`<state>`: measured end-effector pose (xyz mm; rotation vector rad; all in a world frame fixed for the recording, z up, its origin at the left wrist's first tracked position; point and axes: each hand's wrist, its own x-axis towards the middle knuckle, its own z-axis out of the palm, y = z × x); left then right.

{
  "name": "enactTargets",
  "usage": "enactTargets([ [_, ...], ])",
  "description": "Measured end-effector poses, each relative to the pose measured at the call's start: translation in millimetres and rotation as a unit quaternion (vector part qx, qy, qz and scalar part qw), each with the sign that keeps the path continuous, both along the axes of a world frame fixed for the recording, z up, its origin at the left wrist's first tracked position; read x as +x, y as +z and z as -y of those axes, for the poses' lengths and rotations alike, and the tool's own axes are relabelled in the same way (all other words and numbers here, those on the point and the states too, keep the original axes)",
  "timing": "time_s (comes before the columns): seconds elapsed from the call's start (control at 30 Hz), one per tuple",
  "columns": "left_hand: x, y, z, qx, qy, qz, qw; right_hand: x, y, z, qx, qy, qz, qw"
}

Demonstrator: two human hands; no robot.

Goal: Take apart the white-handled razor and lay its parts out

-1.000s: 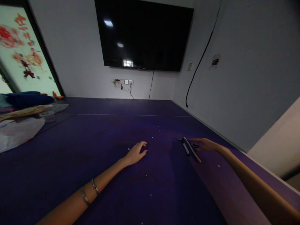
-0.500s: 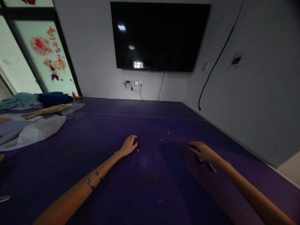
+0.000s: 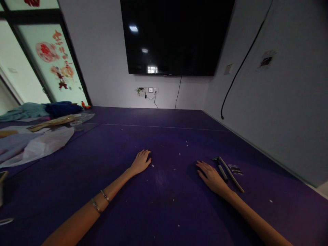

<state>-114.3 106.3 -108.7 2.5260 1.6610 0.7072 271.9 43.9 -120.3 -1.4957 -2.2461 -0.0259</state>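
Observation:
My left hand rests palm down on the purple tabletop, fingers stretched out, holding nothing. Two bracelets circle that forearm. On the right, my right hand lies flat with its fingers spread and nothing in it. Just beyond it, to the right, is a slim tool with a dark handle and a thin head at its far end. A long, pale, slightly curved strip lies alongside, touching or nearly touching the tool's head. Further right sits a small clear packet with dark contents.
White plastic sheeting and folded cloths lie at the far left. Small white scraps dot the surface. A television hangs on the back wall above sockets. A black cable dangles along the right wall.
My right hand has moved left and toward me, off the tool and strip, uncovering them and the packet. My left hand has flattened slightly. The view has shifted a little.

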Motion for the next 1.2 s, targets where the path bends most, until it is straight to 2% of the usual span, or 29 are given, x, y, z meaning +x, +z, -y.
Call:
enactTargets([
  [0.17,0.8,1.2,2.6,0.003,0.001,0.005,1.0,0.2,-1.6,2.3,0.016,0.007,-0.025,1.0],
  [0.77,-2.5,4.4,6.8,-0.02,0.005,-0.021,1.0,-2.0,2.7,6.6,0.002,0.003,-0.024,1.0],
  [1.2,-2.3,5.9,5.9,-0.028,0.013,-0.078,0.996,-3.1,3.0,6.3,0.011,-0.001,-0.013,1.0],
])
